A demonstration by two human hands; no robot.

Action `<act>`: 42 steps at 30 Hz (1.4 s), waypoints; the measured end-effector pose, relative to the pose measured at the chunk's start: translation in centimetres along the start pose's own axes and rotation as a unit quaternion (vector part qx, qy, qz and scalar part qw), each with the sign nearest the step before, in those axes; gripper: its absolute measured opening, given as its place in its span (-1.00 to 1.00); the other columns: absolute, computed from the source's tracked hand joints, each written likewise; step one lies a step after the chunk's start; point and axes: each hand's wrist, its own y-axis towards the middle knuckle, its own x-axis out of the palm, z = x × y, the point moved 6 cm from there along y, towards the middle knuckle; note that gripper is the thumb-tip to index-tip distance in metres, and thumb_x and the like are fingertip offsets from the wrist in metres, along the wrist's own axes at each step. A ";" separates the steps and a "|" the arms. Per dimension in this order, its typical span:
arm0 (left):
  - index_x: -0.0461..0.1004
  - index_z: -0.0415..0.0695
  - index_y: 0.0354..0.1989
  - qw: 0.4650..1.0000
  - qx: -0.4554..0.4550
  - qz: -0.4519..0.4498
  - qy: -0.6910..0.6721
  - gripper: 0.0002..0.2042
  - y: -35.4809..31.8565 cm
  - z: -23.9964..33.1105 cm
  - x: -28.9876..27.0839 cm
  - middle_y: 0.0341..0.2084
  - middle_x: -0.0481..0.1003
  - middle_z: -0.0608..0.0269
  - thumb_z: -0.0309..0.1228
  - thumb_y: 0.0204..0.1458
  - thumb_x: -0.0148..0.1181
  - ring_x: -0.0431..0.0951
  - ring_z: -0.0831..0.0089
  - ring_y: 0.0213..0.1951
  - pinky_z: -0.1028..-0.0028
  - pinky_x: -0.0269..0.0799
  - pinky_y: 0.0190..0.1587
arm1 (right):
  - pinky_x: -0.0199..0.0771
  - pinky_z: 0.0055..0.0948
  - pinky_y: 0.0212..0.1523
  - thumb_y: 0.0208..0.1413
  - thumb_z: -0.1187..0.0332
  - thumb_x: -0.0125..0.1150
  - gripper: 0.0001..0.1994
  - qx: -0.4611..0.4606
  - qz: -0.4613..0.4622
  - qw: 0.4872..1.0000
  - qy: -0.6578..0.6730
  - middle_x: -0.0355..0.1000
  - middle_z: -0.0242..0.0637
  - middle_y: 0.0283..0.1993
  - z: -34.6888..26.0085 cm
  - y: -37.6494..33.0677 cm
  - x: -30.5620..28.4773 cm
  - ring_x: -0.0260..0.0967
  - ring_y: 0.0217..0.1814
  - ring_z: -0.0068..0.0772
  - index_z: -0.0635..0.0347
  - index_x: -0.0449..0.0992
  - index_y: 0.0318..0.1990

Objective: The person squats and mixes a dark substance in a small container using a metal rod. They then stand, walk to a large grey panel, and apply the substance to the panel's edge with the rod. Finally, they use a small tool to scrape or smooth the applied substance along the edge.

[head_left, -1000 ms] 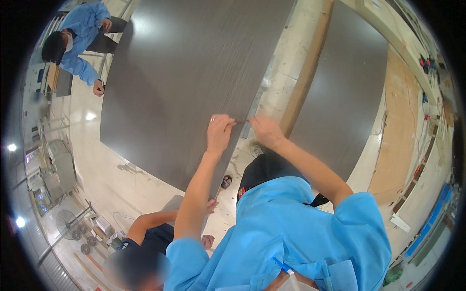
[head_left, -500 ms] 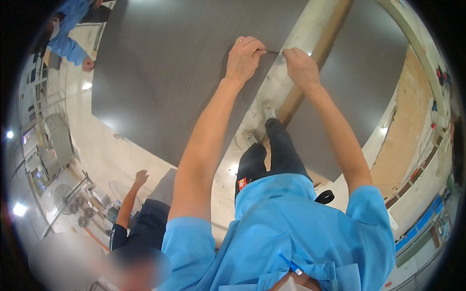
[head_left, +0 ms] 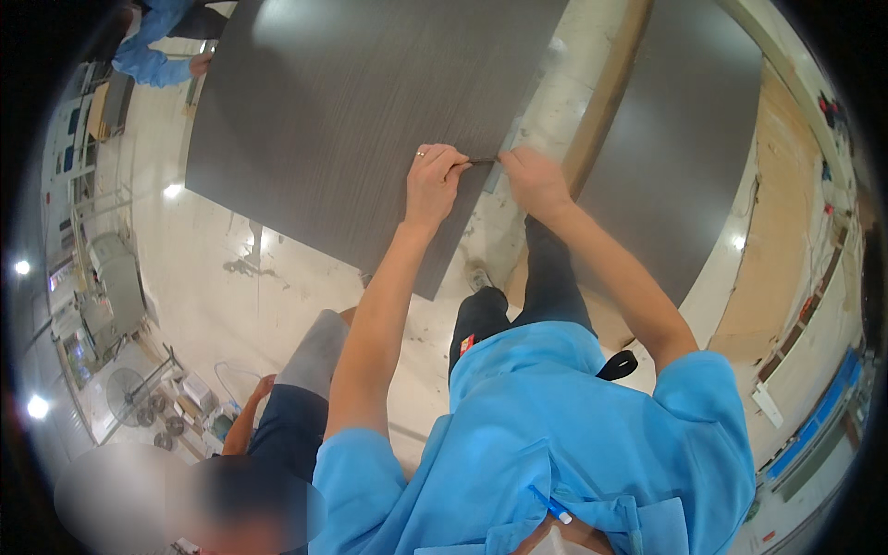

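Note:
A thin dark strip (head_left: 482,161) stretches between my two hands over the right edge of a large dark grey wood-grain panel (head_left: 324,120). My left hand (head_left: 433,183) pinches its left end, thumb and fingers pressed together just above the panel. At the other end, my right hand (head_left: 535,180) is closed on the strip, beyond the panel's edge. The fingers hide both ends, and I cannot tell whether the strip is loose or attached to the panel.
Another dark panel (head_left: 680,139) lies to the right, with a brown edge (head_left: 606,102) along its near-left side. A co-worker's hand (head_left: 200,63) is by the large panel's far left edge. Close on my left is a person in grey shorts (head_left: 310,356). A fan (head_left: 128,393) stands farther left.
Both my hands have come closer to my body and slightly left, still holding the strip. The large panel sits differently in view. The person at my left has lowered an arm.

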 end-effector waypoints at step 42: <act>0.47 0.02 0.45 0.984 0.027 -0.067 0.164 -0.47 -15.1 -0.1 -2.9 0.44 0.45 0.19 -0.23 0.31 0.32 0.35 -0.02 0.47 -0.02 0.26 0.48 | 0.60 -0.02 0.00 0.26 0.31 0.27 -0.74 0.377 -0.157 0.890 0.205 0.66 0.00 -0.10 -8.9 -21.6 3.4 0.64 -0.06 0.10 0.19 0.68 0.01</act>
